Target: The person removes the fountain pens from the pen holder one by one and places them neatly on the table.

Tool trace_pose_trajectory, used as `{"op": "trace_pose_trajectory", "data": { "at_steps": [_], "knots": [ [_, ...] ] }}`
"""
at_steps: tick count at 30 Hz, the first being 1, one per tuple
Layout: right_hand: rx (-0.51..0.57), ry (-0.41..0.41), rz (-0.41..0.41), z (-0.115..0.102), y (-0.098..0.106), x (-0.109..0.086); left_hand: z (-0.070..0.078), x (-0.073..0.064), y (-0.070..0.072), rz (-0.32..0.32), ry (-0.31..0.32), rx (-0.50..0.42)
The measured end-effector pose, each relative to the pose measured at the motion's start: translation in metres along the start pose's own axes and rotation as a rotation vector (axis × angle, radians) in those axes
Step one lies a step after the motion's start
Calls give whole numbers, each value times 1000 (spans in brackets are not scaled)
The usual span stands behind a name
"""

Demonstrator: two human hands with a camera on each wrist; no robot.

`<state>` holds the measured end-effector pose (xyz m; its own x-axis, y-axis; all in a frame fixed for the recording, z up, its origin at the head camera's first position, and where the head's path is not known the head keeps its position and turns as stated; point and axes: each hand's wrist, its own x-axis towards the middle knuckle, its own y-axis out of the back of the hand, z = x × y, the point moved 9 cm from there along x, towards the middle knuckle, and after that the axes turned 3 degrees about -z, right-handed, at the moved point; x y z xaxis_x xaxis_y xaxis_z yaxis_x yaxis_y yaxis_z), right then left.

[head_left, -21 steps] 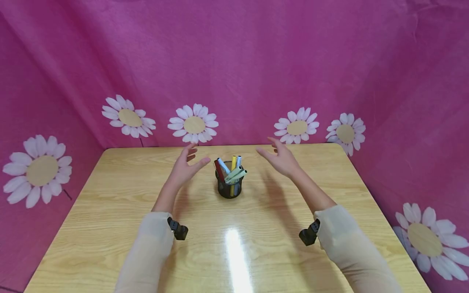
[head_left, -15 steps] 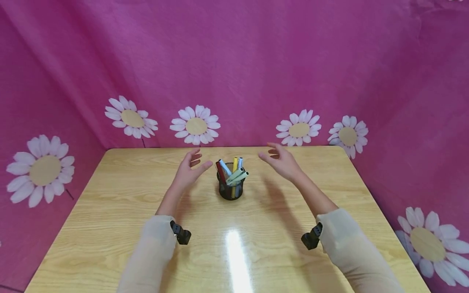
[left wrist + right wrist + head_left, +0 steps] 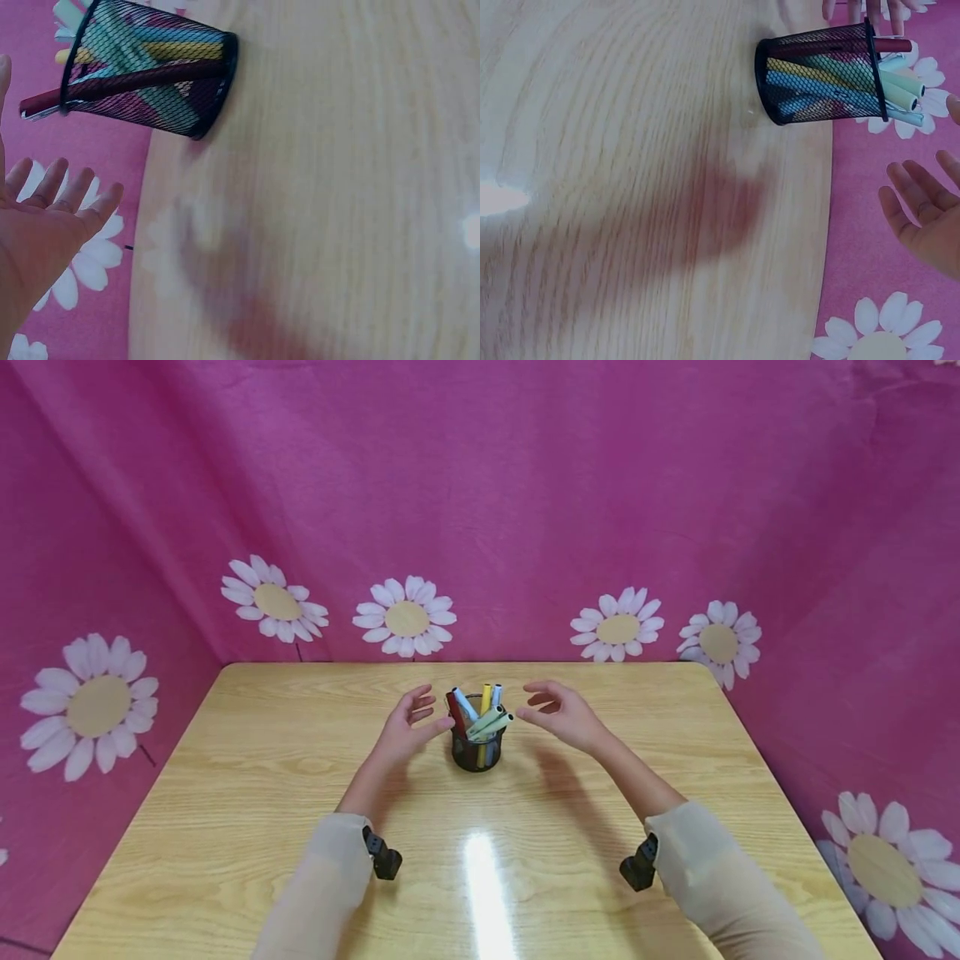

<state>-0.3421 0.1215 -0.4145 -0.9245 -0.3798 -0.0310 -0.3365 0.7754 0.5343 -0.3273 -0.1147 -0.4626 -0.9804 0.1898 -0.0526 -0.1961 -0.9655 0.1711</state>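
Observation:
A black mesh pen cup [image 3: 477, 755] stands upright on the wooden table, holding several pens. Among them are a dark red pen [image 3: 142, 79], a yellow pen [image 3: 486, 697], light blue ones and pale green ones [image 3: 898, 91]. To the left of the cup is my left hand [image 3: 405, 727], fingers spread and thumb tip right at the cup's rim in the head view. My right hand [image 3: 564, 717] hovers on the other side, palm turned toward the cup, with a small gap between its thumb and the pens. Neither hand holds anything.
The light wooden table [image 3: 262, 793] reaches back to a pink curtain [image 3: 480, 510] printed with white daisies. Small black cameras [image 3: 382, 853] sit on both sleeve cuffs. A bright light reflection lies on the tabletop in front of the cup.
Both hands have come inward and lower, closing in on the pen cup from each side. The cup stays on its spot; the head view has shifted slightly.

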Motion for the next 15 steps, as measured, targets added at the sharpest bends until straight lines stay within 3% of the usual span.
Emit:
{"op": "trace_pose_trajectory", "data": {
  "at_steps": [15],
  "knots": [
    [68,23,-53,3,-23,4,-16,4,-18,-17,30,-46]
  ]
}}
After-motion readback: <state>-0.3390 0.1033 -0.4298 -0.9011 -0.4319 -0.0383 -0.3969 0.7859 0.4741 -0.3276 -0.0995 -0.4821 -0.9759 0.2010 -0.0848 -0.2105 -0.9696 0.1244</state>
